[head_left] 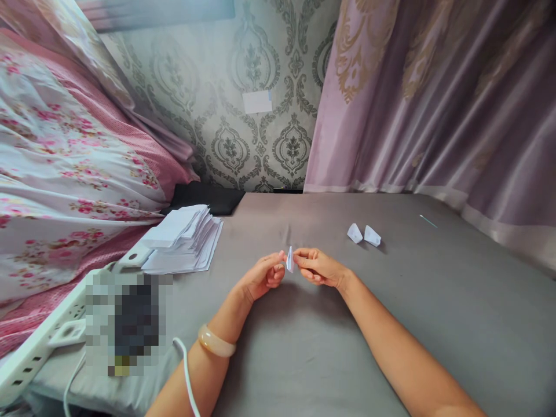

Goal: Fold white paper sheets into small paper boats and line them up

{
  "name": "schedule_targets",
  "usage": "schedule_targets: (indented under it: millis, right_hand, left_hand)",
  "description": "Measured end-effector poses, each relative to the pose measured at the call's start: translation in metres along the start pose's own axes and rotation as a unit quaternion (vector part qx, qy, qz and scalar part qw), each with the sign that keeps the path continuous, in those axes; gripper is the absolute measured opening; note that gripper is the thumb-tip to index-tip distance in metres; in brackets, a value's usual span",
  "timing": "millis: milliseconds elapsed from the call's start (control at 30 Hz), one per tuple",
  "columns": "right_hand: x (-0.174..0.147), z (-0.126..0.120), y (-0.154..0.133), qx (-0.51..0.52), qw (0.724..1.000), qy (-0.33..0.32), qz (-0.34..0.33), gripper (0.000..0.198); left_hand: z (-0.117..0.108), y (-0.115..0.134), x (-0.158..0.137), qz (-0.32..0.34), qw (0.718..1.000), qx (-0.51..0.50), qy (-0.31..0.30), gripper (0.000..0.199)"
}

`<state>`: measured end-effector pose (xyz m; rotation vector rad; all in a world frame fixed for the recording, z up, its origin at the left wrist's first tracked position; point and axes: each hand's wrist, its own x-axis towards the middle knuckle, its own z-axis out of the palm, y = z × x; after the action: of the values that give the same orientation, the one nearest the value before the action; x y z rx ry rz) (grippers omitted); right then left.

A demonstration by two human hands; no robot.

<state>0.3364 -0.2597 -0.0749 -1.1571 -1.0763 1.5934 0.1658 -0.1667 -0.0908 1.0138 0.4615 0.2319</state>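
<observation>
A small white folded paper (290, 259) is held upright between my two hands, above the grey cloth surface (304, 353). My right hand (319, 266) pinches its right side between thumb and fingers. At its left side is my left hand (266, 275), closed, with the other fingers curled in and the thumb and index tips at the paper's edge. Two folded paper pieces (355, 233) lie to the right, beyond my right hand. On the left sits a thick stack of white paper sheets (185, 240).
A white power strip (30, 353) runs along the left edge, and a white cable (186, 365) passes over my left forearm. A blurred-out dark object (136, 318) lies nearby. Behind the stack is a black flat item (208, 198). A thin stick (428, 220) lies far right, near the curtain (412, 116).
</observation>
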Motion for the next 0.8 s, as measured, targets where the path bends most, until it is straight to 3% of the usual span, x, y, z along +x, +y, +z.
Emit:
schedule_targets:
  millis: [200,367,533,700,800]
  right_hand:
    - [-0.002,-0.002,0.001,-0.031,0.998,-0.056,-0.007,0.037]
    - [-0.001,-0.009,0.006,-0.074,0.996,-0.045,-0.013,0.036]
    - [0.011,-0.005,0.017,-0.124,0.988,0.082,-0.039,0.039]
    - [0.025,0.004,0.026,-0.092,0.966,0.205,-0.128,0.034]
    - [0.029,0.008,0.028,-0.053,0.955,0.243,-0.160,0.032]
  left_hand:
    - [-0.001,-0.001,-0.005,-0.001,0.997,0.027,-0.066,0.036]
    - [-0.003,0.001,-0.005,0.016,0.995,0.103,-0.001,0.036]
    - [-0.002,0.000,0.000,0.075,0.971,0.207,0.092,0.035]
    - [0.000,-0.005,0.007,0.147,0.965,0.160,0.145,0.032]
    - [0.000,-0.006,0.009,0.193,0.963,0.109,0.153,0.038]
